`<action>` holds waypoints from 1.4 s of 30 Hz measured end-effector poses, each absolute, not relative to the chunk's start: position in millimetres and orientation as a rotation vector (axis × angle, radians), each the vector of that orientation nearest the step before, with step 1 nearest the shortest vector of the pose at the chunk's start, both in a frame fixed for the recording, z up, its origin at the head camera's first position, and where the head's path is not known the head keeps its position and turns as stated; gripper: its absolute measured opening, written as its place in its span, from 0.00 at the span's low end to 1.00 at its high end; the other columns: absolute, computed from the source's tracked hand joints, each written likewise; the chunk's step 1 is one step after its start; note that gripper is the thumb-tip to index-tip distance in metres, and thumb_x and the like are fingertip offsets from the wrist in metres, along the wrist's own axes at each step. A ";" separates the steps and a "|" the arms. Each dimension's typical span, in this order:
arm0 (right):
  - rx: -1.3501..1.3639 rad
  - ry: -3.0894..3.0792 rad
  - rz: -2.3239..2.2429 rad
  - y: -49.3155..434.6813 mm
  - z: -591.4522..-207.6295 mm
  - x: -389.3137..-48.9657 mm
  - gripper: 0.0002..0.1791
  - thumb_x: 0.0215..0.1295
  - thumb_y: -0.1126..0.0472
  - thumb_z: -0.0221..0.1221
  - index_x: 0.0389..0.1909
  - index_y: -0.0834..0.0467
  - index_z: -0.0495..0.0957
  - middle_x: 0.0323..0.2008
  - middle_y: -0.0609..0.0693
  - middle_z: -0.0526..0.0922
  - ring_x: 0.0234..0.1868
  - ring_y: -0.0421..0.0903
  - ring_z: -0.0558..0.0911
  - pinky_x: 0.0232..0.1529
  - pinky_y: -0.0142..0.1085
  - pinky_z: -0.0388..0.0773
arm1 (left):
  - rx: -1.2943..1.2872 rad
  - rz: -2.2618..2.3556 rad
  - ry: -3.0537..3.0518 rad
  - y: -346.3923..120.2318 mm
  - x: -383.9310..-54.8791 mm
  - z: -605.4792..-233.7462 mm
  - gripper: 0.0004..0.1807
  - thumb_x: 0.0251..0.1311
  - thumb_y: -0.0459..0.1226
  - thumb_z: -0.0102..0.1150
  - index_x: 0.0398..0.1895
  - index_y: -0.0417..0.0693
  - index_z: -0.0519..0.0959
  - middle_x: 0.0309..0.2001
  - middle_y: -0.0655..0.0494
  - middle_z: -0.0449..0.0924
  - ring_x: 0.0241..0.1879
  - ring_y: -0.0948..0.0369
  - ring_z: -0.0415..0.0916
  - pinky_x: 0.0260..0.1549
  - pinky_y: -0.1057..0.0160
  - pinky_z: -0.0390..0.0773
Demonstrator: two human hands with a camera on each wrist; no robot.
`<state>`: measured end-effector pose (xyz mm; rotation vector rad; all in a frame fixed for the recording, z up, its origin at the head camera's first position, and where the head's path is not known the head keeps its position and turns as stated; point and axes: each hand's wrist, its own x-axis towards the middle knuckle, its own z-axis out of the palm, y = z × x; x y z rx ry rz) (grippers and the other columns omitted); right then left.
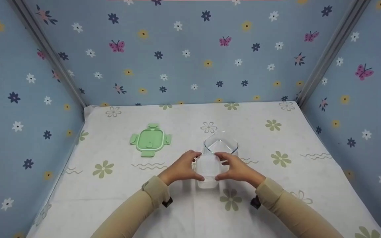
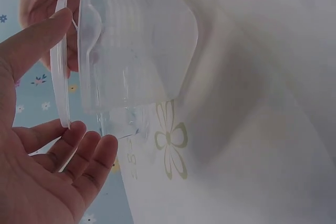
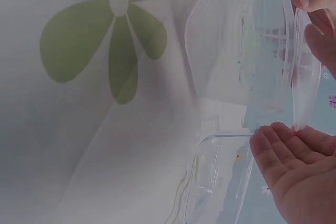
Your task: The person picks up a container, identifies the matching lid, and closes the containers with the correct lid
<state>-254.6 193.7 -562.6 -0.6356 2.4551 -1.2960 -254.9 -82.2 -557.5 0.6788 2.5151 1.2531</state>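
A frosted clear plastic tub (image 2: 136, 45) stands upright on the table in front of me. Over its mouth is a thin translucent lid (image 2: 60, 77), pinched from both sides by my hands. A narrow gap shows between lid and tub rim in both wrist views. My left hand (image 1: 184, 167) has its thumb on the near edge and fingertips at the far edge. Opposite it, my right hand (image 1: 237, 167) pinches the lid the same way. Just behind the tub (image 3: 236, 51) sits an open square glass container (image 1: 222, 145), partly covered by the right hand.
To the left lies a light green square lid (image 1: 150, 140) with flaps on its four sides spread out. A white flowered cloth (image 1: 111, 205) covers the table. Blue patterned panels (image 1: 190, 66) enclose its back and sides.
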 end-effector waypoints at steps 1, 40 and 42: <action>-0.634 2.455 -1.294 193.6 -563.0 -254.1 0.52 0.56 0.64 0.84 0.79 0.72 0.70 0.73 0.70 0.81 0.70 0.69 0.83 0.77 0.65 0.79 | 0.672 1.258 2.510 -82.1 -254.1 -558.0 0.52 0.47 0.40 0.91 0.76 0.31 0.75 0.65 0.37 0.81 0.66 0.41 0.79 0.70 0.39 0.81; -0.587 2.445 -1.264 194.0 -572.8 -243.9 0.52 0.57 0.62 0.84 0.79 0.71 0.70 0.74 0.70 0.80 0.72 0.70 0.81 0.77 0.66 0.79 | 0.677 1.259 2.475 -85.9 -245.0 -571.9 0.52 0.49 0.41 0.91 0.76 0.31 0.74 0.65 0.34 0.80 0.64 0.43 0.80 0.65 0.41 0.83; -0.598 2.446 -1.262 193.4 -572.4 -244.2 0.51 0.57 0.62 0.84 0.79 0.72 0.70 0.74 0.70 0.80 0.71 0.69 0.82 0.76 0.66 0.79 | 0.670 1.265 2.467 -86.5 -245.6 -572.2 0.52 0.48 0.40 0.91 0.76 0.32 0.74 0.65 0.35 0.81 0.64 0.44 0.80 0.66 0.42 0.82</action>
